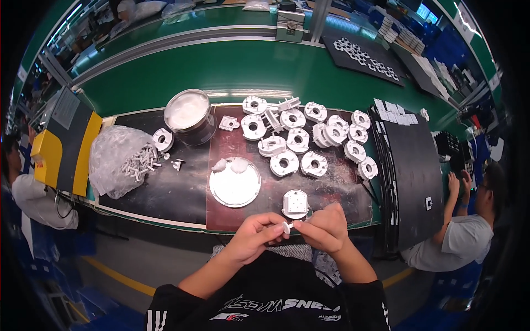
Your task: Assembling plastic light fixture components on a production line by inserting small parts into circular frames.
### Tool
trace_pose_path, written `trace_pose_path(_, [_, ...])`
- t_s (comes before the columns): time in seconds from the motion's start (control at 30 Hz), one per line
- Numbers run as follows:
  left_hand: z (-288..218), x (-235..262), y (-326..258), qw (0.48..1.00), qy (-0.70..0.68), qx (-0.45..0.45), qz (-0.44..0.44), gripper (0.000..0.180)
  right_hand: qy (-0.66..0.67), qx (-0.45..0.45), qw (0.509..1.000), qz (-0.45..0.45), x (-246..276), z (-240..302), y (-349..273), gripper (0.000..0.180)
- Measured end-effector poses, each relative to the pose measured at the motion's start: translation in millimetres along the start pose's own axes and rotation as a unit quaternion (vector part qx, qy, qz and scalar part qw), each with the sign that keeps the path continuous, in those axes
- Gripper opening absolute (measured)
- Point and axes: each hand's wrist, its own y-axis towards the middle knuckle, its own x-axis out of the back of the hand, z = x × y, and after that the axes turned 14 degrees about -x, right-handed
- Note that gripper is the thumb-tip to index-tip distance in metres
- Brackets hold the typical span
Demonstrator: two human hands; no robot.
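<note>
- White disc-headed part (286, 228): held between the two hands at the middle of the tabletop's (182, 187) near edge. Its long axis lies roughly parallel to that edge, slightly oblique; the round head faces the left hand, and the short stem points to the right.
- Clear plastic bag (110, 163): toward the tabletop's left edge, its mouth open to the right; many small white stemmed pieces (141, 163) spill from it, lying in mixed directions.
- Round tub (200, 132): near the far edge, left of centre, filled with white material (187, 109) whose nature cannot be told.
- White round dish (236, 190): between the tub and the near edge; two pale lumps (238, 165) rest at its far rim.
- Left hand (254, 238): thumb and forefinger closed in a narrow pinch on the head.
- Right hand (326, 230): thumb and forefinger brought together at the stem's free end, the other fingers curled into the palm.
- White square-topped unit (295, 204): upright on the tabletop, just beyond the hands, near the near edge.
- White ring-shaped housings (298, 140): loosely grouped from the centre toward the far and right edges, some tilted or on their sides.
</note>
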Motion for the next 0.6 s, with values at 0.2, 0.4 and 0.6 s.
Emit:
trace_pose_path(0.2, [-23, -2, 27, 0.981, 0.193, 0.0, 0.028, 0.018, 0.009, -0.113, 0.993, -0.031, 3, -4, -11, 0.036])
trace_pose_path(0.4, [-53, 4, 84, 0.858, 0.502, 0.021, 0.107, 0.018, 0.024, -0.399, 0.907, 0.133, 2, -23, -39, 0.096])
trace_pose_path(0.6, [-47, 23, 121, 0.846, 0.503, 0.053, 0.168, 0.016, 0.011, -0.414, 0.89, 0.19, -15, -36, -49, 0.083])
